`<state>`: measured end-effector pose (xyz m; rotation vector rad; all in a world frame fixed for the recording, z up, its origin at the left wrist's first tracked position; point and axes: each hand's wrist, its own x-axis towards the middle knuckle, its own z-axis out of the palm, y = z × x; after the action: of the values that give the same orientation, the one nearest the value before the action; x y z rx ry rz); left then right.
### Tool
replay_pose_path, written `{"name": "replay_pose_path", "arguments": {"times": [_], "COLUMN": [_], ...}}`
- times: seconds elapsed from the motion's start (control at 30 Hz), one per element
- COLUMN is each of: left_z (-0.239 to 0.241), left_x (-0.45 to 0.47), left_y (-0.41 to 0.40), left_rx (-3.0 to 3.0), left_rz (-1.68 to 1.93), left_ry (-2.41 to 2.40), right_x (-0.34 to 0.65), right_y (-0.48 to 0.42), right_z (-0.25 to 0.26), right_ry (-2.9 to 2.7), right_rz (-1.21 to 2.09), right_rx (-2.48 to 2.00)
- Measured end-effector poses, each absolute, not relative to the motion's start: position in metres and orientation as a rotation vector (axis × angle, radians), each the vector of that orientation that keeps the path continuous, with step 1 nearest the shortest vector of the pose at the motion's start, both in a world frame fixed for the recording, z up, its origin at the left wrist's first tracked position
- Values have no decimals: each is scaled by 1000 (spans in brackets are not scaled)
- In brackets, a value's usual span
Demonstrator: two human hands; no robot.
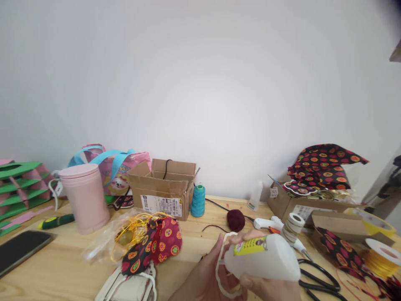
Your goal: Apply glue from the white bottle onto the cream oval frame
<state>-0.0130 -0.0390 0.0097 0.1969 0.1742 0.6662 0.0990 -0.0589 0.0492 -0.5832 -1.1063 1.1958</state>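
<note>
My left hand (202, 278) is closed on a white piece with a wavy, scalloped edge (219, 274); its fingers are partly hidden. My right hand (266, 288) grips a translucent glue bottle (269, 257) with a yellow label. The bottle lies almost on its side, its nozzle pointing left at the white piece. Whether the tip touches it, I cannot tell. Left of my hands are red and black flower-print fabric pieces (167, 238) and another white piece with cord (128, 284).
Behind my hands are a dark red yarn ball (235, 220), a teal thread cone (198, 201) and a cardboard box (163, 188). Black-handled scissors (319, 274), a white glue gun (269, 222) and a tape roll (293, 228) lie right. A pink canister (86, 198) and phone (23, 251) stand left.
</note>
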Motion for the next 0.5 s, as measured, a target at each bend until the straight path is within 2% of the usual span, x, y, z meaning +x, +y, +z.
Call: {"name": "replay_pose_path", "arguments": {"times": [0.13, 0.2, 0.5], "left_z": [3, 2, 2], "left_x": [-15, -17, -19], "left_y": [-36, -34, -29], "left_rx": [209, 229, 213], "left_rz": [749, 781, 816], "left_ry": [251, 297, 354], "right_x": [116, 131, 156], "right_y": [-46, -37, -38], "right_z": [48, 48, 54], "right_ry": [-1017, -984, -1221], "right_rz": [816, 710, 665], "right_rx": [-923, -948, -952]}}
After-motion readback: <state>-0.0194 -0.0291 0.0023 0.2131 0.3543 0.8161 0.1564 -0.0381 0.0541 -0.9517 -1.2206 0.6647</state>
